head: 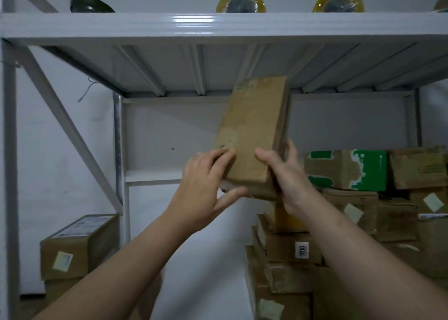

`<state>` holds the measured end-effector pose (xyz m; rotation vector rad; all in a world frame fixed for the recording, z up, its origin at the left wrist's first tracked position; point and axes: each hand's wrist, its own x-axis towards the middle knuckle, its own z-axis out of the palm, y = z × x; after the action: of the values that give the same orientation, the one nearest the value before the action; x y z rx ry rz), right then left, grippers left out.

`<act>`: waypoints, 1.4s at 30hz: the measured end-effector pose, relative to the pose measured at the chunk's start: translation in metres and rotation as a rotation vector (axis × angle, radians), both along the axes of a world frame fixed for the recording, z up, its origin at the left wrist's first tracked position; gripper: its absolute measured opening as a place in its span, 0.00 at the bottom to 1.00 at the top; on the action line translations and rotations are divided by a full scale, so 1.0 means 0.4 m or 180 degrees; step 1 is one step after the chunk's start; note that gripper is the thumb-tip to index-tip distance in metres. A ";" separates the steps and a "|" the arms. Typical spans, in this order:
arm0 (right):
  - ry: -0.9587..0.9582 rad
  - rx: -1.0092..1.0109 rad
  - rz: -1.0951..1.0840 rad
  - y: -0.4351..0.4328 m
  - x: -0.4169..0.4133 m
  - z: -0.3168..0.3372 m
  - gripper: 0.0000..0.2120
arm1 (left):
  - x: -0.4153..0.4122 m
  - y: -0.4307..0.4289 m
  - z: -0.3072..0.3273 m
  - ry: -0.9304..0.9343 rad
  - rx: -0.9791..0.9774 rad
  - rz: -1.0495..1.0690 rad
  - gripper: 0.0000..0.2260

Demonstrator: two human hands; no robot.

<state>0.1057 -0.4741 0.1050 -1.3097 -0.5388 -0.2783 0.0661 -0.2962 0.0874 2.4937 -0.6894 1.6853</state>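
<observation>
One tilted box [252, 130] is held aloft: left grip [201, 186] pinches its lower corner, right grip [291, 181] clasps its side. Seemingly lifted; placing remains.

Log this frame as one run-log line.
left hand: fingers on face, thumb beneath | right hand: grips side edge | cardboard box: tilted, held below shelf | stacked cartons: lower right

Raised arms; left grip [205, 186], right grip [289, 179] both curled.
</observation>
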 end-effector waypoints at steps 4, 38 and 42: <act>-0.0787 -0.0824 -0.1119 0.100 -0.036 -0.057 0.57 | -0.053 0.019 0.004 0.1472 -0.1868 -0.1282 0.32; -0.0783 -0.0490 -0.0486 0.239 -0.048 -0.114 0.16 | -0.001 0.197 -0.096 0.1627 -0.3367 -0.2543 0.20; -0.0720 -0.0522 -0.0475 0.243 -0.046 -0.112 0.15 | 0.006 0.196 -0.097 0.1619 -0.3452 -0.2539 0.16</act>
<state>0.0873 -0.3768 0.0602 -1.4901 -0.6666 -0.5190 0.0686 -0.2177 0.0486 1.4397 -0.4178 0.7278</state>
